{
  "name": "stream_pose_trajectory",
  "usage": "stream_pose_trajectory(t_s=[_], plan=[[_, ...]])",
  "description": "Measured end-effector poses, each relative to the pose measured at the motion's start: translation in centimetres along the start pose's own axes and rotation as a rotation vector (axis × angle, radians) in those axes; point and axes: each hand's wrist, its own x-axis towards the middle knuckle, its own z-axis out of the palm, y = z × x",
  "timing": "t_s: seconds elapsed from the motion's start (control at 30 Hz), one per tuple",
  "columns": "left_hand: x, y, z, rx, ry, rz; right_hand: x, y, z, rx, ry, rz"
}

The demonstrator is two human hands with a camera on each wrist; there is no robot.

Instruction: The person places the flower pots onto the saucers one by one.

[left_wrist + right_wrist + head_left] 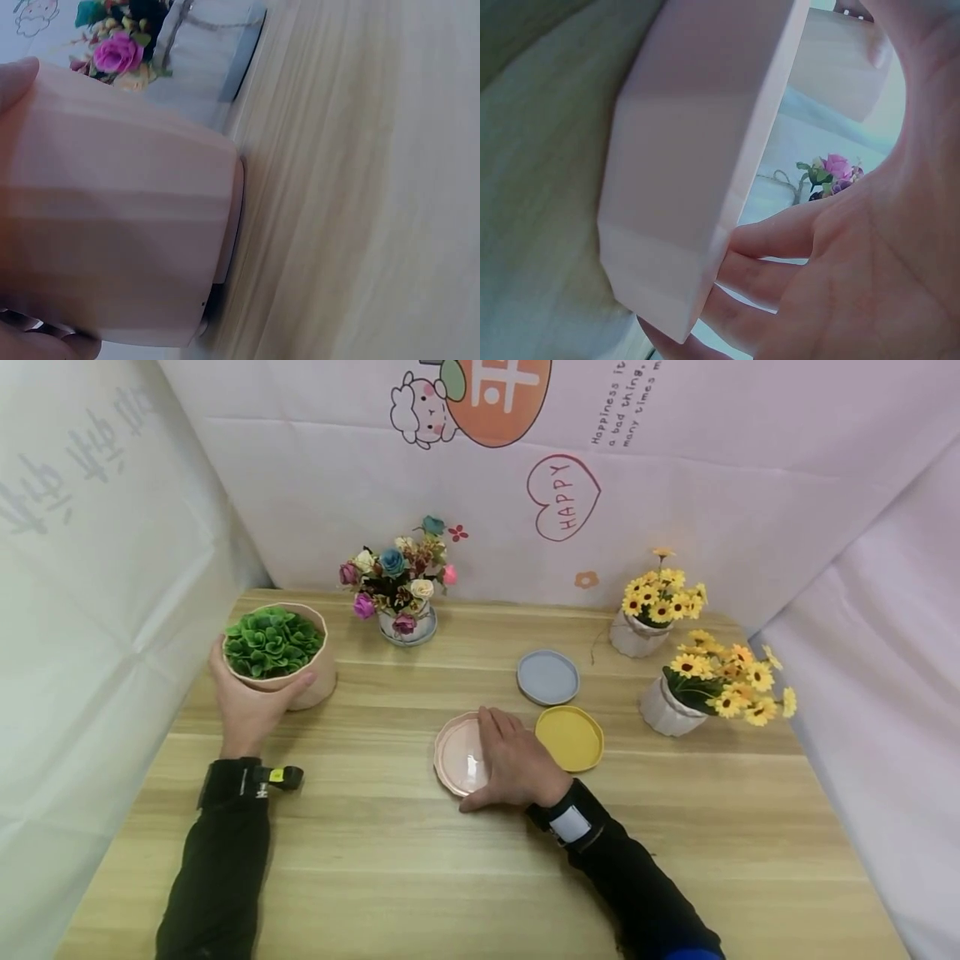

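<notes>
My left hand [249, 703] grips a pale pink flowerpot [313, 681] with a bushy green plant [272, 642] in it, thumb on the near side of the rim. In the left wrist view the pot [112, 217] fills the left part, its base close over the wood. Near the table's middle, my right hand [517, 762] holds a pink scalloped saucer [459, 756] by its right side, fingers at the far edge and thumb at the near edge. The right wrist view shows the saucer's side [682, 165] tall and close, with fingertips [750, 274] against its rim.
Right beside the right hand lie a yellow saucer [570, 739] and a grey-blue saucer [548, 677]. A pot of mixed flowers [405, 621] stands on a grey saucer at the back. Two whitish pots of yellow flowers [637, 637] are at the right, the nearer one [671, 708] tilted.
</notes>
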Motion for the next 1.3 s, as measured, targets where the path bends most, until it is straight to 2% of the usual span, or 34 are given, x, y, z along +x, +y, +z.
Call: stream_pose_trajectory(t_s=[0.33, 0.7, 1.0, 1.3], plan=[[-0.3, -0.3, 1.5, -0.004, -0.071, 0.027, 0.0, 0.2, -0.1, -0.014, 0.006, -0.015], [-0.8, 0.2, 2.6, -0.038, -0.138, 0.061, 0.0, 0.0, -0.2, -0.023, 0.012, -0.013], [-1.4, -0.2, 3.7, -0.017, -0.218, 0.072, 0.0, 0.0, -0.1, -0.014, 0.018, -0.014], [-2.2, 0.4, 4.7, 0.005, -0.264, 0.088, -0.1, 0.2, -0.1, -0.015, 0.013, -0.015]])
